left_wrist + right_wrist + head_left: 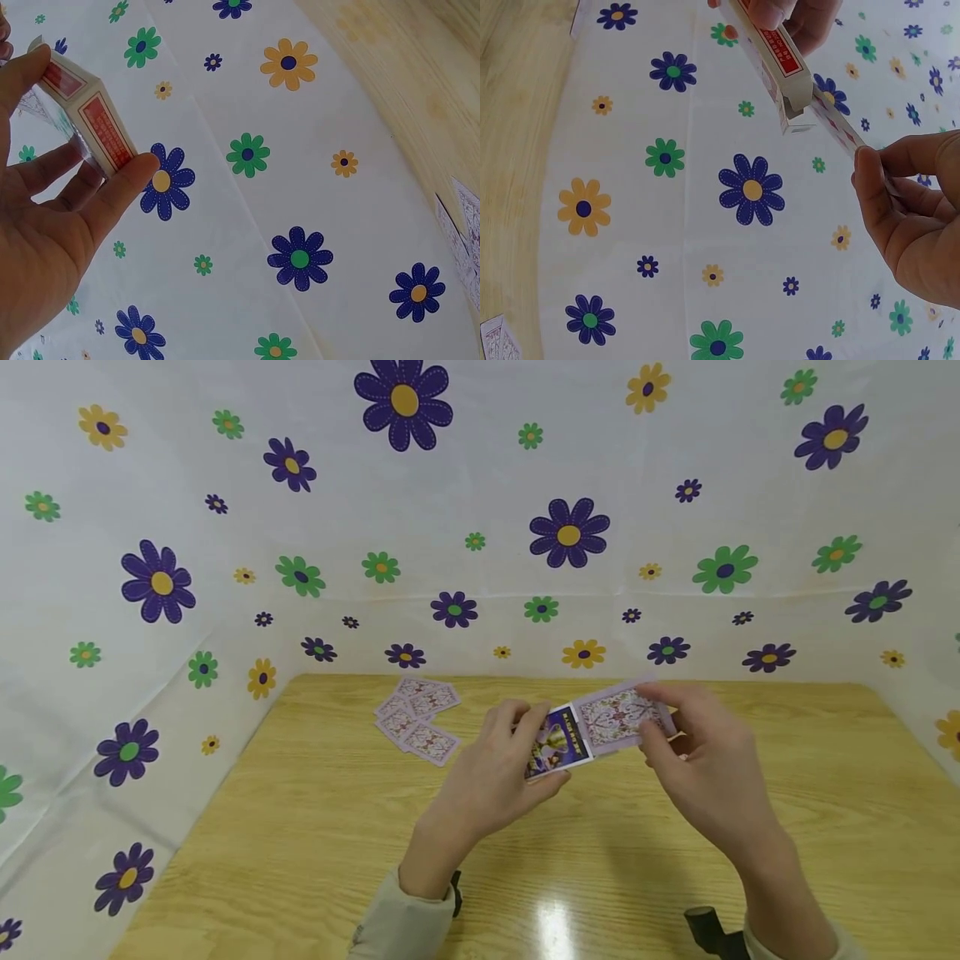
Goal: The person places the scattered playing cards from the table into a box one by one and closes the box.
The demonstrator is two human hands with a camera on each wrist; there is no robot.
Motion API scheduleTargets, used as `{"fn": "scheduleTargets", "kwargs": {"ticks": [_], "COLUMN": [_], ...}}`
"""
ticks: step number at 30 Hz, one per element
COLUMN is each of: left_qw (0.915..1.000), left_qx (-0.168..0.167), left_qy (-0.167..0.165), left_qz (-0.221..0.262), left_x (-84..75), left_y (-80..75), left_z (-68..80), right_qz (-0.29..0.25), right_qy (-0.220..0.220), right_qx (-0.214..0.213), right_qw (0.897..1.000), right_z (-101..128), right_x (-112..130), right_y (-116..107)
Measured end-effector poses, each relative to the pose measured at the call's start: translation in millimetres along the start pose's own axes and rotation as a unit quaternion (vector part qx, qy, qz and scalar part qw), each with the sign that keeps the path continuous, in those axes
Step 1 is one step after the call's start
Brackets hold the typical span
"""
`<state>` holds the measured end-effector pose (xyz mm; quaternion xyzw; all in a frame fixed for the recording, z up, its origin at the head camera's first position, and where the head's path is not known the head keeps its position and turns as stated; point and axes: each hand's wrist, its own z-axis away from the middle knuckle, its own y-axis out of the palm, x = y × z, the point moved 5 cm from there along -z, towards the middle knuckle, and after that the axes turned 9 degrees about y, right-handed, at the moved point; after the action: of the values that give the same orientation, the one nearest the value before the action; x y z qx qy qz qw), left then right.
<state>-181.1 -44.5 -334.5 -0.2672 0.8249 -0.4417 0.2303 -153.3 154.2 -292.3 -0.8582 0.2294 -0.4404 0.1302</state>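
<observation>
Above the middle of a wooden table (315, 827), the left hand (487, 777) grips a card box (557, 742) while the right hand (705, 760) pinches a card deck (618, 717) half out of it, long axis running left-right. Loose cards (417, 718) lie near the far-left corner.

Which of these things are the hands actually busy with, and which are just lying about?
In use:
- card box, held by the left hand
- stack of cards, pinched by the right hand, partly inside the box

Lying about:
- loose cards spread face down on the wooden table
- flowered cloth behind the table
</observation>
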Motion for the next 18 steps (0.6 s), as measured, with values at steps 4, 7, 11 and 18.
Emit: {"fn": "scheduleTargets", "kwargs": {"ticks": [4,7,11,18], "left_qw": [1.0000,0.9999,0.9998,0.9998], "left_qx": [-0.004,-0.007,-0.011,-0.012], "left_qy": [-0.002,-0.003,-0.001,0.014], "left_qz": [-0.004,-0.007,-0.015,-0.011], "left_x": [0.7,0.8,0.0,-5.2], "left_y": [-1.4,-1.9,-2.1,-2.2], "left_z": [1.0,1.3,1.5,-0.4], "right_qz": [0.000,0.005,0.016,0.018], "right_qy": [-0.001,-0.004,-0.015,-0.023], "right_qx": [0.002,0.002,0.007,0.025], "right_qw": [1.000,1.000,1.000,0.999], "right_z": [0,1,2,5], "right_x": [0,1,4,6], "right_y": [1,2,5,15]}}
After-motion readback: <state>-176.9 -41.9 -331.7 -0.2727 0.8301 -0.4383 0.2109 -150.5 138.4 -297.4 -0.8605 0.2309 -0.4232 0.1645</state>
